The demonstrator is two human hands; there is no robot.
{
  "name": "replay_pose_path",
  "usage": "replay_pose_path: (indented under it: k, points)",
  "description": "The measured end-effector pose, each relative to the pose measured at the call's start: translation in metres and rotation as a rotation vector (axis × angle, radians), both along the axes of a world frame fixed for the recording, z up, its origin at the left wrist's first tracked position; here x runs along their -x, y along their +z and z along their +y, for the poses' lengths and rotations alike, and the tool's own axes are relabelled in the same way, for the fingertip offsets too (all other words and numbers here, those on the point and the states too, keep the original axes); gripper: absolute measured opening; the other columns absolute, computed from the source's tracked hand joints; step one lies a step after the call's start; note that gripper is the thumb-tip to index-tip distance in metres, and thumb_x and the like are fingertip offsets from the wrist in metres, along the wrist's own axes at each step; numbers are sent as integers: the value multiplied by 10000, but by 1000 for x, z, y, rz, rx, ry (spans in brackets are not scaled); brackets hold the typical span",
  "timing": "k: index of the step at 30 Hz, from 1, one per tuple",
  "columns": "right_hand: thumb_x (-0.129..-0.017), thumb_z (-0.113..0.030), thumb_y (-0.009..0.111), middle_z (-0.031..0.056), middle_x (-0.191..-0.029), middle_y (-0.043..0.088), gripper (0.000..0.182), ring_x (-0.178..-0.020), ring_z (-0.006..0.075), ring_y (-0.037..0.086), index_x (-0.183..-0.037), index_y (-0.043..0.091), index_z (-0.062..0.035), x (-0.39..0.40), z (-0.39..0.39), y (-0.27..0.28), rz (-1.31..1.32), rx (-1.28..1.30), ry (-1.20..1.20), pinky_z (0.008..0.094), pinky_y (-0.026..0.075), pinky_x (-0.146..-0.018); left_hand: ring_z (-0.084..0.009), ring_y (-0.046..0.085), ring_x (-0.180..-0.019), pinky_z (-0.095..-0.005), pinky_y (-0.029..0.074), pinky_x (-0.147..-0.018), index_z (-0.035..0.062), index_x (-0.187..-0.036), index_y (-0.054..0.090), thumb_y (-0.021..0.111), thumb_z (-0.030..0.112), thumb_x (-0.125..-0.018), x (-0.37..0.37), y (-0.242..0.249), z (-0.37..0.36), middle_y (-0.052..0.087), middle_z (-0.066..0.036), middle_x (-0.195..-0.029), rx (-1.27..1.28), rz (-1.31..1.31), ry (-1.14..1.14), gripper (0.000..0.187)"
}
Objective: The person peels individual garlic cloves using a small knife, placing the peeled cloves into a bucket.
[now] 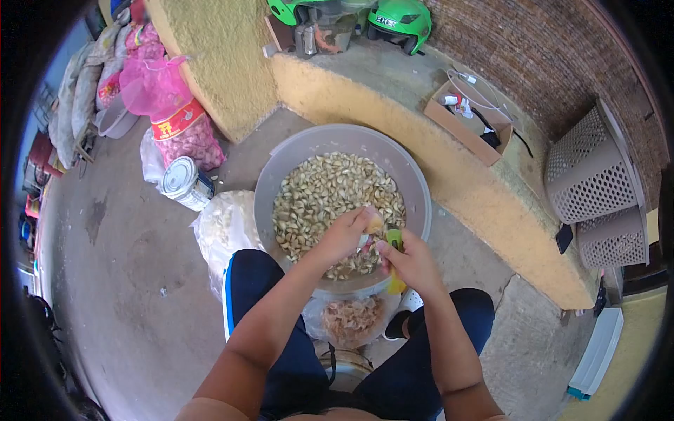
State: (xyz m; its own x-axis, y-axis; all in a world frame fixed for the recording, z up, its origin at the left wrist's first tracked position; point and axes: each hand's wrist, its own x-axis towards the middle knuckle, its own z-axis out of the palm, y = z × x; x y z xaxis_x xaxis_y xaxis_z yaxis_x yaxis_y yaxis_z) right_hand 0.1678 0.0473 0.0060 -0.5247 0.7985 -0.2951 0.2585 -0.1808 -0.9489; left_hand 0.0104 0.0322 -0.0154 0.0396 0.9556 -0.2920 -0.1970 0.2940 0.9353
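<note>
Between my knees stands a wide grey tub [414,168] holding many pale garlic cloves [330,189] in what looks like water. Over its near right part, my left hand [345,235] is closed on a small pale piece, its fingertips pinched together. Close beside it, my right hand [413,263] grips a yellow-green knife handle [395,281], with the thumb toward the left hand. The blade and the exact shape of the small piece are too small to make out. Below the tub's near rim, a clear bag of brownish peels [351,319] lies between my legs.
Left of the tub are a white plastic bag [228,228], a tin can [186,182] and a pink mesh sack [189,140]. A yellow ledge [463,189] runs behind, bearing a cardboard box [467,130] and green helmets [400,24]. Perforated grey baskets [593,182] stand at right.
</note>
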Motion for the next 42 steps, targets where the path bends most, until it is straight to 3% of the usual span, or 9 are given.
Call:
replay_pose_path:
  k: [2,5,9,15,18,29,32,35,42]
  points:
    - [-783,-227,613,42,-613,561,253,-555,111,525,-837,537,8,3,1,-7,-29,-117,-21,268,419,-515,-114,471,-445,-242,398,-421,4,-841,536,388,298,-902,-5,17,-5,519,-33,-603,18,89,4,335]
    - [-726,-302,670,61,-602,573,336,-524,122,524,-787,553,7,4,1,-6,-167,-277,-32,276,418,-503,-112,473,-438,-253,404,-430,1,-741,544,415,286,-891,-3,-5,-1,506,-37,-547,-136,208,-34,348]
    - [-659,-395,707,102,-564,570,439,-499,167,541,-722,568,17,7,-1,-4,-258,-376,-68,299,427,-503,-88,469,-421,-232,394,-413,-7,-705,539,428,264,-884,1,3,-4,493,-27,-507,-163,370,-54,344]
    - [-666,-489,657,156,-527,545,515,-500,295,565,-682,562,17,9,-1,-6,-360,-535,-72,354,438,-493,-104,483,-405,-249,394,-405,-15,-638,530,438,258,-875,2,7,-6,483,-47,-462,-175,410,-17,373]
    - [-671,-503,644,165,-514,535,525,-501,319,561,-636,537,10,12,0,-3,-495,-630,-45,378,439,-490,-131,494,-391,-270,402,-411,-18,-655,552,431,273,-874,1,5,-5,497,-68,-461,-150,396,19,384]
    - [-696,-517,608,161,-492,512,546,-485,335,540,-622,501,13,18,1,-14,-422,-675,-83,388,430,-477,-108,474,-381,-252,382,-382,-20,-652,535,426,260,-874,-5,-6,-4,477,-48,-459,-88,262,155,373]
    - [-698,-532,595,163,-494,514,555,-489,331,545,-623,502,10,14,1,-10,-491,-667,-40,382,435,-477,-96,484,-397,-224,398,-378,-26,-727,565,414,253,-887,1,-8,-1,490,-34,-483,-36,274,10,355]
    - [-693,-529,601,159,-492,509,551,-497,334,544,-623,489,6,14,1,-15,-535,-775,-17,387,421,-474,-101,479,-385,-231,400,-377,-24,-689,545,425,251,-878,4,2,-2,480,-33,-474,16,346,-60,354]
    - [-728,-576,516,179,-520,533,587,-513,335,563,-664,505,8,11,1,-21,-565,-824,28,394,447,-474,-126,489,-371,-261,407,-393,-24,-659,548,436,257,-864,5,-4,0,488,-52,-458,24,396,-68,366]
